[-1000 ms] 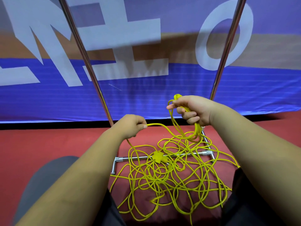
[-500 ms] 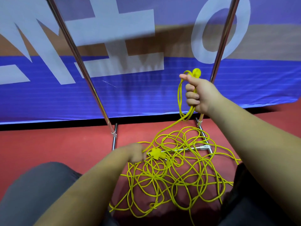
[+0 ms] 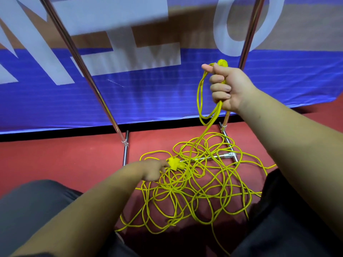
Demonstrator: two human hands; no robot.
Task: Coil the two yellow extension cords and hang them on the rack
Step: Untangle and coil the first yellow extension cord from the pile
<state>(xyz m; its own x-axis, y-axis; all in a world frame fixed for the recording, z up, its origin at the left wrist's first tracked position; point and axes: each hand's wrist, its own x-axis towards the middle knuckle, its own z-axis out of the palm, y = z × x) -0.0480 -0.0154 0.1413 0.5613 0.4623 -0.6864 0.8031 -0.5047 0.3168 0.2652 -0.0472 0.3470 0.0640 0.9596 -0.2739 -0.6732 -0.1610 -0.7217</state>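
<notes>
Red floor [image 3: 55,160], perhaps rubber, under cords [image 3: 185,182]; blue banner [image 3: 167,101]

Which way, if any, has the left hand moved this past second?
Yes, downward: the left hand dropped from above the rack's base crossbar to its level, beside the yellow connector.

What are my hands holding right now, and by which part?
Right hand grips a yellow cord at its gathered loops, just below the plug end. Left hand is at the tangle beside the yellow connector; whether it holds cord cannot be told.
</notes>
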